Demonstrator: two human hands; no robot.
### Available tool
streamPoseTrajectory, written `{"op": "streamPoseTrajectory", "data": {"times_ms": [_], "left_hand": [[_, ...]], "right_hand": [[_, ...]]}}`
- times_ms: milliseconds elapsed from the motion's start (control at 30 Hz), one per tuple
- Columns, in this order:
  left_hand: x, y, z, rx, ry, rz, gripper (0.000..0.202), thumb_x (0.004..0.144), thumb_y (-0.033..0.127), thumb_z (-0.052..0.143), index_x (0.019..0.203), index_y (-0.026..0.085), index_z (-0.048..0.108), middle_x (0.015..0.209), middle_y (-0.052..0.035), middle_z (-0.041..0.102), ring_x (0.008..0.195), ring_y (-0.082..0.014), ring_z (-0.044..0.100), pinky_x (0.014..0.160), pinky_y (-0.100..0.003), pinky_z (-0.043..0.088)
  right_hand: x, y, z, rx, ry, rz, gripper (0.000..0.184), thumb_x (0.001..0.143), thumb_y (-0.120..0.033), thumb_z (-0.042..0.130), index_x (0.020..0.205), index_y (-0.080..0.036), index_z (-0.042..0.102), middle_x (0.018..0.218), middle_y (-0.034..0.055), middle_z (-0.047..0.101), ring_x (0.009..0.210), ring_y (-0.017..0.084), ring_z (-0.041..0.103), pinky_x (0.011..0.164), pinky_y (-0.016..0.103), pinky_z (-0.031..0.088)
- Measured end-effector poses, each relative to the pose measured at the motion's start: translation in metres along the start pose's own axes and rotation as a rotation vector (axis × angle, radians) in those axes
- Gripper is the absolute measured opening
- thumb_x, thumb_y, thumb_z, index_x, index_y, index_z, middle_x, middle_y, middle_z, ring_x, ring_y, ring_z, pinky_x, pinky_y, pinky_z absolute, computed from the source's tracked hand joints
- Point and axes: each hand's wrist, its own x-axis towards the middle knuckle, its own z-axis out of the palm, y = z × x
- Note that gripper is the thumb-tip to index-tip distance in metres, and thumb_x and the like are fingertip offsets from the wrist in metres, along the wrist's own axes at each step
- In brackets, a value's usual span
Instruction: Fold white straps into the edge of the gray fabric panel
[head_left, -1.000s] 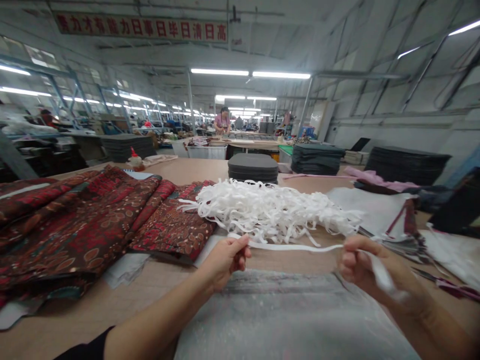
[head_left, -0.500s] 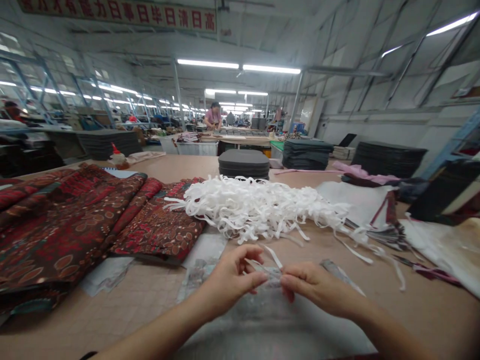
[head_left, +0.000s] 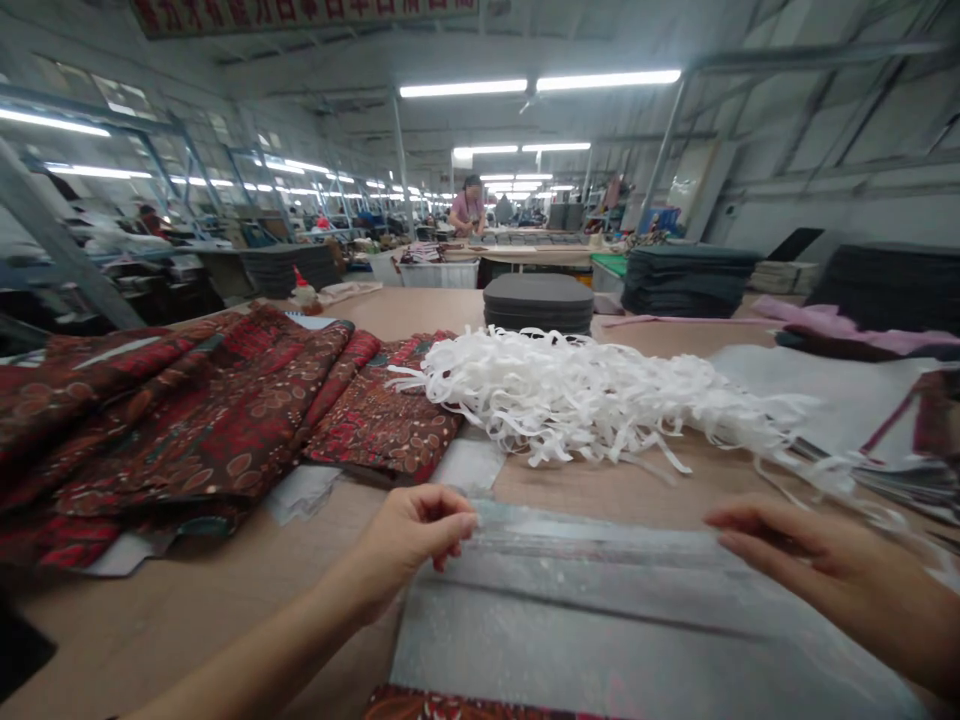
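Note:
A translucent plastic sheet lies creased across the table in front of me, a fold line running along its upper part. My left hand pinches its upper left corner between thumb and fingers. At the upper right side of the sheet is my right hand, its thumb and forefinger stretched out with a gap between them. I cannot see anything held there. Under the sheet's lower edge, brown and red patterned fabric shows. Beyond both hands lies a tangled heap of white fabric strips.
Folded patterned fabric covers the left of the table. Behind the strips stands a stack of dark grey pads, with another dark stack farther right. A red-capped bottle stands at the back left. A person works at a distant table.
My hands have moved apart, the right one well to the right, and the white strip between them no longer shows. The plastic sheet lies more spread out. The view has turned slightly left.

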Motion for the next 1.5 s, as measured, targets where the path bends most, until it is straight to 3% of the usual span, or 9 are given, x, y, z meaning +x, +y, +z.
{"op": "streamPoseTrajectory", "data": {"times_ms": [100, 200, 333, 467, 867, 1000, 1167, 1300, 1500], "left_hand": [[-0.010, -0.014, -0.011, 0.106, 0.003, -0.090, 0.024, 0.061, 0.038, 0.063, 0.064, 0.016, 0.056, 0.054, 0.0042, 0.053, 0.048, -0.0103, 0.046, 0.043, -0.020, 0.033], [-0.014, -0.029, -0.017, 0.331, -0.024, -0.019, 0.018, 0.066, 0.033, 0.056, 0.063, 0.016, 0.059, 0.057, 0.0023, 0.056, 0.055, -0.0126, 0.050, 0.052, -0.023, 0.038], [-0.015, -0.044, -0.019, 0.592, 0.018, 0.154, 0.015, 0.071, 0.025, 0.050, 0.064, 0.016, 0.059, 0.064, 0.0005, 0.057, 0.063, -0.0138, 0.053, 0.060, -0.024, 0.039], [-0.014, -0.051, -0.016, 0.739, 0.058, 0.123, 0.010, 0.072, 0.020, 0.048, 0.066, 0.017, 0.057, 0.064, 0.0024, 0.054, 0.059, -0.0125, 0.051, 0.053, -0.022, 0.035], [-0.014, -0.044, -0.005, 1.074, 0.080, 0.177, 0.008, 0.073, 0.014, 0.046, 0.068, 0.019, 0.051, 0.069, 0.0008, 0.055, 0.065, -0.0154, 0.053, 0.058, -0.025, 0.037], [-0.017, -0.052, -0.007, 1.235, 0.093, 0.481, 0.014, 0.076, 0.010, 0.046, 0.083, 0.017, 0.055, 0.084, -0.0048, 0.058, 0.079, -0.0213, 0.054, 0.068, -0.032, 0.042], [-0.021, -0.063, -0.007, 1.425, -0.046, 0.887, 0.035, 0.078, 0.002, 0.037, 0.102, 0.018, 0.057, 0.091, -0.0054, 0.062, 0.081, -0.0216, 0.054, 0.080, -0.036, 0.039], [-0.027, -0.057, -0.003, 1.563, -0.126, 0.815, 0.058, 0.075, -0.001, 0.033, 0.126, 0.022, 0.047, 0.102, -0.0065, 0.062, 0.091, -0.0230, 0.054, 0.088, -0.037, 0.036], [-0.018, -0.033, 0.009, 1.576, -0.270, 0.726, 0.053, 0.070, -0.003, 0.036, 0.112, 0.020, 0.060, 0.099, -0.0077, 0.064, 0.091, -0.0233, 0.054, 0.088, -0.038, 0.036]], "right_hand": [[-0.006, 0.010, 0.030, -0.062, -0.055, -0.037, 0.023, 0.081, -0.044, 0.048, 0.077, -0.027, 0.063, 0.071, 0.0021, 0.067, 0.062, 0.020, 0.063, 0.054, 0.028, 0.050], [-0.008, 0.014, 0.053, -0.107, -0.096, -0.064, 0.021, 0.083, -0.039, 0.046, 0.076, -0.027, 0.062, 0.072, 0.0010, 0.066, 0.063, 0.020, 0.063, 0.056, 0.029, 0.051], [-0.008, 0.019, 0.066, -0.119, -0.126, -0.106, 0.018, 0.083, -0.038, 0.048, 0.077, -0.028, 0.063, 0.075, 0.0003, 0.066, 0.067, 0.019, 0.063, 0.060, 0.029, 0.051], [-0.009, 0.027, 0.073, -0.131, -0.098, -0.119, 0.018, 0.082, -0.039, 0.049, 0.079, -0.028, 0.063, 0.077, 0.0008, 0.067, 0.068, 0.020, 0.063, 0.061, 0.029, 0.052], [-0.007, 0.013, 0.071, -0.155, -0.004, -0.206, 0.021, 0.084, -0.034, 0.045, 0.074, -0.027, 0.062, 0.069, 0.0006, 0.066, 0.060, 0.018, 0.063, 0.055, 0.027, 0.051], [-0.008, 0.005, 0.068, -0.169, -0.026, -0.182, 0.021, 0.084, -0.030, 0.044, 0.073, -0.025, 0.060, 0.069, 0.0011, 0.065, 0.062, 0.018, 0.062, 0.057, 0.028, 0.050], [-0.010, 0.001, 0.067, -0.207, -0.087, -0.131, 0.017, 0.085, -0.024, 0.046, 0.074, -0.022, 0.059, 0.071, 0.0017, 0.063, 0.066, 0.017, 0.059, 0.061, 0.029, 0.047], [-0.009, -0.005, 0.066, -0.210, -0.129, -0.077, 0.013, 0.084, -0.019, 0.047, 0.077, -0.020, 0.058, 0.076, 0.0029, 0.062, 0.071, 0.018, 0.057, 0.066, 0.030, 0.044], [-0.008, -0.010, 0.065, -0.241, -0.138, -0.057, 0.011, 0.082, -0.014, 0.051, 0.076, -0.018, 0.059, 0.076, 0.0042, 0.062, 0.071, 0.018, 0.056, 0.066, 0.030, 0.042]]}}
